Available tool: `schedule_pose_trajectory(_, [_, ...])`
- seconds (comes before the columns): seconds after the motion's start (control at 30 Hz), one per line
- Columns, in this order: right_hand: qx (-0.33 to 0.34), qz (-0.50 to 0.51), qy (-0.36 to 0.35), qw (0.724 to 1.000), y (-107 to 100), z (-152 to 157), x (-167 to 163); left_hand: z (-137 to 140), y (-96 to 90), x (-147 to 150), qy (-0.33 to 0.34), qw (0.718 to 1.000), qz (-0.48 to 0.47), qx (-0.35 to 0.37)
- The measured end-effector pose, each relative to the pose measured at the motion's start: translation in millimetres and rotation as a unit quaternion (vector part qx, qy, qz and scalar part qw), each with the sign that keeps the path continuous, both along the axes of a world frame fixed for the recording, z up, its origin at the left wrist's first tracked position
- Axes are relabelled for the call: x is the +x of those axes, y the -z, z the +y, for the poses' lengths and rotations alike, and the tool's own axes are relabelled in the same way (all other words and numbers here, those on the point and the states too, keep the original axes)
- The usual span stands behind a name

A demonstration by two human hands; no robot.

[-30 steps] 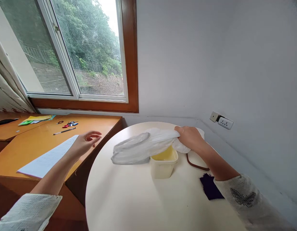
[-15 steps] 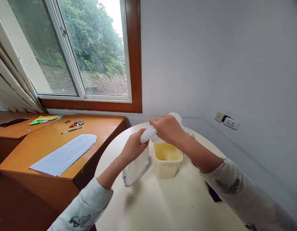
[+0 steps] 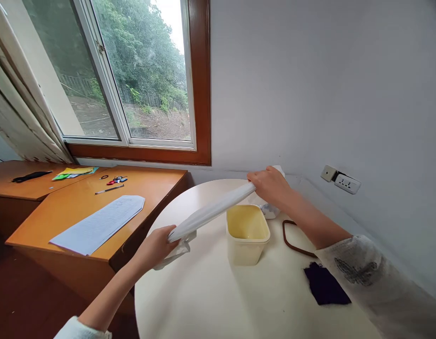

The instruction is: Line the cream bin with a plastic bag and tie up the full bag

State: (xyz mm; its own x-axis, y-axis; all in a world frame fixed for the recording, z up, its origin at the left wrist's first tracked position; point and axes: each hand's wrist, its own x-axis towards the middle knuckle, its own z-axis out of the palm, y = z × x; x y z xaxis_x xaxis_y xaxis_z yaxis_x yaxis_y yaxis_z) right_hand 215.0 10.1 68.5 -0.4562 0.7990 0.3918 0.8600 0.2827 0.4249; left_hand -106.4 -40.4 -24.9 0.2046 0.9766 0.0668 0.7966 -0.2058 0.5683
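A white plastic bag (image 3: 213, 210), drawn into a long taut strip, stretches between my two hands above the round table. My left hand (image 3: 157, 247) is closed around its lower end at the table's left edge, with loose folds hanging below the fist. Higher up, my right hand (image 3: 271, 184) grips the other end, and a bit of white sticks out past the fingers. Just below the strip stands a pale yellow open tub (image 3: 246, 250), upright, with a few small specks visible inside. Crumpled clear plastic (image 3: 271, 212) lies behind the tub, partly hidden by my right hand.
On the round table (image 3: 204, 301), a brown rounded frame (image 3: 291, 244) and a dark cloth piece (image 3: 327, 285) lie under my right forearm. The wooden desk (image 3: 157, 181) at left holds papers (image 3: 101, 223), a pen (image 3: 109, 189) and keys (image 3: 117, 180). A wall closes off the far side.
My hands have moved apart, the left toward lower left and the right to the right, pulling the bunched bag into a long strip. The brown frame and more dark cloth now show.
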Motion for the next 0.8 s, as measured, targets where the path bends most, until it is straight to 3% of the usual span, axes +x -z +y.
schedule_pose_trajectory(0.13, [0.041,0.024,-0.035,0.998,4.2,-0.4,-1.5,-6.1,16.2,-21.6,0.016,1.0,-0.019,-0.011])
schedule_pose_trajectory(0.3, [0.08,0.061,-0.082,0.992,7.5,-0.6,-19.0,-14.5,35.4,-29.4,-0.03,0.999,0.04,0.021])
schedule_pose_trajectory(0.43, [0.079,0.063,-0.146,0.984,13.4,1.2,-49.0,-19.7,23.2,6.2,0.039,0.996,-0.049,0.059])
schedule_pose_trajectory(0.57, [0.094,0.061,-0.232,0.966,15.8,-0.5,-79.1,-6.9,12.6,58.0,0.074,0.972,-0.14,0.171])
schedule_pose_trajectory(0.67, [0.123,0.069,-0.263,0.954,13.0,-2.3,-88.9,8.9,23.8,75.7,0.028,0.956,-0.199,0.212])
schedule_pose_trajectory(0.8, [0.149,0.092,-0.227,0.958,11.6,8.9,-77.5,19.6,45.8,61.5,0.092,0.95,-0.144,0.262])
